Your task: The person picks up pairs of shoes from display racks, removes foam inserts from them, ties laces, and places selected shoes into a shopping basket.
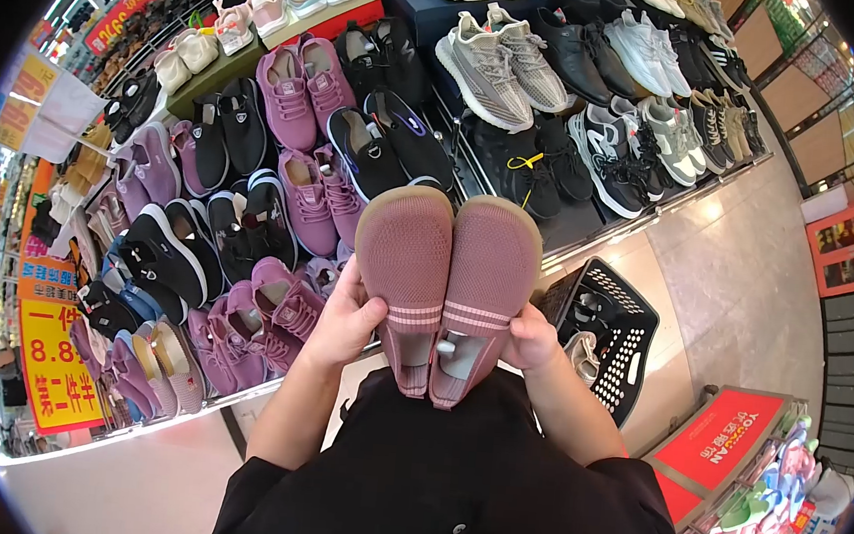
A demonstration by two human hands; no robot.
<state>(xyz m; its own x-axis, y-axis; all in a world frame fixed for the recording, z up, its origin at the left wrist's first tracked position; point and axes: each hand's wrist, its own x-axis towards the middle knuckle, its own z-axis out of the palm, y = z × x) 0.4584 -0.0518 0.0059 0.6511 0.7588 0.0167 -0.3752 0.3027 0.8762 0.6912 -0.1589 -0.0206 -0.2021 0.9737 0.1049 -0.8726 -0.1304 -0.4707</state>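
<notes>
A pair of dusty-pink knit slip-on shoes (404,255) is held up side by side in front of my body, toes pointing away and openings toward me. My left hand (345,319) grips the outer side of the left shoe, thumb on its upper. On the other side, my right hand (532,338) is closed on the right shoe (494,257) near its striped band. Pale stripes cross both uppers, and a small whitish piece shows inside the right opening. Most of my fingers are hidden behind the shoes.
Beyond my hands stands a display rack with purple sneakers (305,189), black slip-ons (159,254) and grey sneakers (503,64). A black basket (627,328) holding shoes is on the floor at right. A red box (719,441) stands lower right; a yellow price sign (60,364) hangs left.
</notes>
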